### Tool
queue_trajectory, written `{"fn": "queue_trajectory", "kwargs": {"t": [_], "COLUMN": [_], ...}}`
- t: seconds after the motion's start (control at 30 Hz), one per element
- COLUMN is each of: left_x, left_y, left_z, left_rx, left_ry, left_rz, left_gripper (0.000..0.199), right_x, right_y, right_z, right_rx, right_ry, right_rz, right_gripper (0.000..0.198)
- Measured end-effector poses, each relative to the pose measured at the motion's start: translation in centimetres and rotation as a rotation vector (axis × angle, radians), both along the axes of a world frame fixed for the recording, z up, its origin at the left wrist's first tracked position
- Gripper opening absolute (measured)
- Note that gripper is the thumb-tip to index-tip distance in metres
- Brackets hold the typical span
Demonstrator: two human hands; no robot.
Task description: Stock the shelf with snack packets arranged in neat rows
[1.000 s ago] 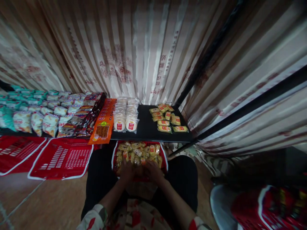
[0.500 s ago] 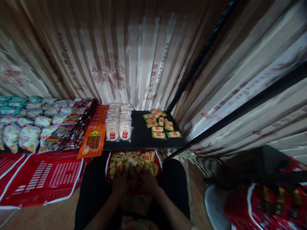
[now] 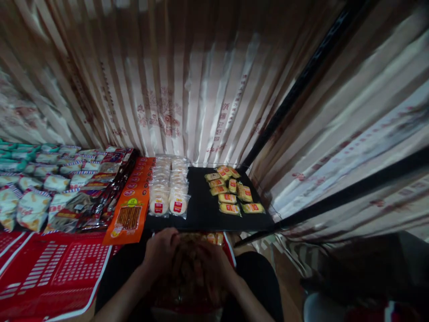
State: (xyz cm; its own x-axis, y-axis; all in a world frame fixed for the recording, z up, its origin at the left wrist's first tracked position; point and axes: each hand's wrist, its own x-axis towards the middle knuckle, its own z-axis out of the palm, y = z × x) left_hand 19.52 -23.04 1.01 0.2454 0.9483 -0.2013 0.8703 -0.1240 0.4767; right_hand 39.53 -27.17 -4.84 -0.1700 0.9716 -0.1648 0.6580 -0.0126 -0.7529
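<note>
Both my hands are over a red basket (image 3: 230,250) between my knees. My left hand (image 3: 161,251) curves around the left side of a dim heap of small wrapped snack packets (image 3: 187,257). On the heap's other side, my right hand (image 3: 216,264) presses inward with bent fingers. Shadow and blur hide the fingertips and the single packets. A few yellow packets show at the basket's far right corner. On the black shelf (image 3: 201,219) ahead lie several yellow snack packets (image 3: 231,192) in a loose group.
Left of the yellow packets stand two rows of round white crackers (image 3: 169,188), then orange stick-snack bags (image 3: 129,210), dark red bags and white bags (image 3: 33,208). A red basket (image 3: 53,268) sits below left. Black poles (image 3: 284,116) slant at right before a curtain (image 3: 194,89).
My hands have come up from the basket with a heap of packets between them, nearer to the shelf edge. The view has tilted and shifted, so the shelf appears lower.
</note>
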Motion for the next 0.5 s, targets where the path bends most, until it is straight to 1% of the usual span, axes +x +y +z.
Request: {"fn": "queue_trajectory", "kwargs": {"t": [0.03,0.1,0.13,0.2,0.27,0.3,0.4,0.43,0.5], "left_x": [-0.6,-1.9,-2.5,-3.7,-4.5,-4.8,-5.5,-5.7,-6.0], "left_y": [1.5,4.8,6.6,10.5,14.5,16.5,22.6,24.5,28.1], "left_z": [0.9,2.5,3.1,4.0,4.5,4.5,3.9,3.5,2.4], "left_rx": [0.035,0.078,0.104,0.166,0.247,0.26,0.261,0.245,0.158], "left_ry": [-0.022,-0.043,-0.053,-0.044,-0.022,-0.038,-0.093,-0.127,-0.203], "left_rz": [0.009,0.101,0.125,0.172,0.206,0.203,0.31,0.35,0.393], "left_gripper": [0.026,0.024,0.024,0.024,0.026,0.026,0.024,0.024,0.023], "right_x": [0.2,0.6,0.7,0.8,0.5,0.3,-0.6,-1.1,-2.0], "right_y": [1.4,4.5,6.3,10.1,14.2,16.3,22.9,25.1,29.5], "right_z": [1.0,3.2,4.3,6.3,7.9,8.4,9.0,9.0,8.6], "right_rx": [0.018,0.057,0.054,0.065,0.15,0.194,0.326,0.348,0.391], "right_ry": [0.044,0.126,0.167,0.234,0.234,0.214,0.136,0.125,0.063], "right_rz": [0.009,0.014,0.013,0.031,0.083,0.111,0.198,0.216,0.23], "right_gripper": [0.031,0.035,0.037,0.039,0.039,0.038,0.033,0.032,0.029]}}
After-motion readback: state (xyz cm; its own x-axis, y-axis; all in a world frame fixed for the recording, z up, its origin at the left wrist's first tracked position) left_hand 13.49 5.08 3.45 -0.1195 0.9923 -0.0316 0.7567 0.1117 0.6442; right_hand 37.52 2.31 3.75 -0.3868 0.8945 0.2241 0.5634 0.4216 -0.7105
